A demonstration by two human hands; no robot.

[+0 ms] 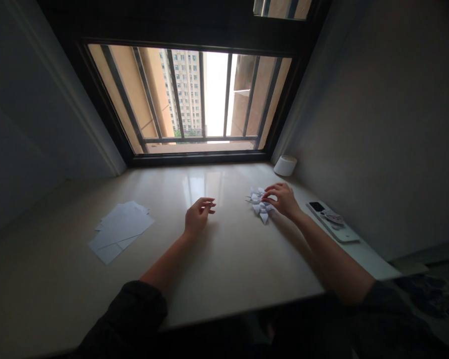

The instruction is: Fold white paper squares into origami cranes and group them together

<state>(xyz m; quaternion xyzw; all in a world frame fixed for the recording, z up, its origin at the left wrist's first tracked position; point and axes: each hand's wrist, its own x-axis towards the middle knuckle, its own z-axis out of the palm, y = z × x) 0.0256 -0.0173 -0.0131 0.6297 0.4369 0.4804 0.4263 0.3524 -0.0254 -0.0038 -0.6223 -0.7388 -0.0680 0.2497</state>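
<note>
My right hand rests on a small heap of folded white paper pieces right of centre on the pale table. Its fingers are pinched on one of the pieces at the heap's top. My left hand hovers just above the table near the middle, fingers curled loosely with the fingertips close together. What sits between them, if anything, is too small to make out. Both forearms reach in from the near edge, with dark sleeves pushed up.
A stack of white paper sheets lies at the left. A phone and a remote lie by the right wall, and a white round container stands in the back right corner. A barred window lies beyond.
</note>
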